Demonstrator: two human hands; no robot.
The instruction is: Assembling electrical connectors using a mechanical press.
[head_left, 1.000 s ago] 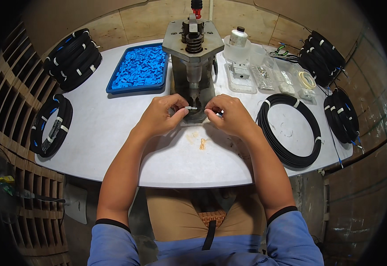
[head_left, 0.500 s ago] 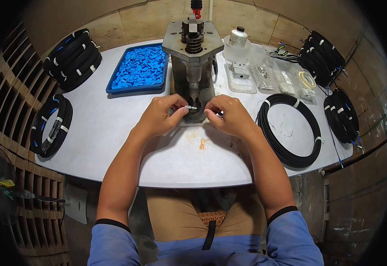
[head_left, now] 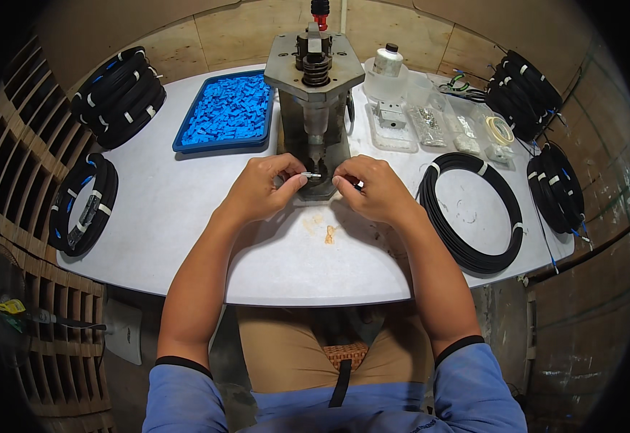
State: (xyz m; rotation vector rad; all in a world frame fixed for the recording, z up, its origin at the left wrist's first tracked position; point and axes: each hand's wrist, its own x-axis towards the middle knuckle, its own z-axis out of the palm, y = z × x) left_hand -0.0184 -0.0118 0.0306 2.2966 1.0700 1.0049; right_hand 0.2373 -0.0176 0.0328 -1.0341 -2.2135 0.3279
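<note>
My left hand (head_left: pixel 263 186) pinches a small silvery metal piece (head_left: pixel 312 175) between thumb and forefinger, its thin end pointing right. Facing it, my right hand (head_left: pixel 370 185) is closed in a pinch; a small dark bit (head_left: pixel 359 186) shows by its fingers, but what it grips is too small to make out. Both hands are at the foot of a heavy steel press (head_left: pixel 315 90), just in front of its upright plunger (head_left: pixel 316 123). A gap stays between the two sets of fingertips.
Left of the press, a blue tray (head_left: pixel 178 144) holds many small blue pieces. A black cable coil (head_left: pixel 506 245) lies right of my forearm; other coils (head_left: pixel 124 101) stand at the table's sides. Behind are a white bottle (head_left: pixel 387 61), a clear tray (head_left: pixel 394 142) and bags of small parts (head_left: pixel 427 126).
Both hands keep nearly the same place and pinch. The dark bit by my right fingers has shifted slightly.
</note>
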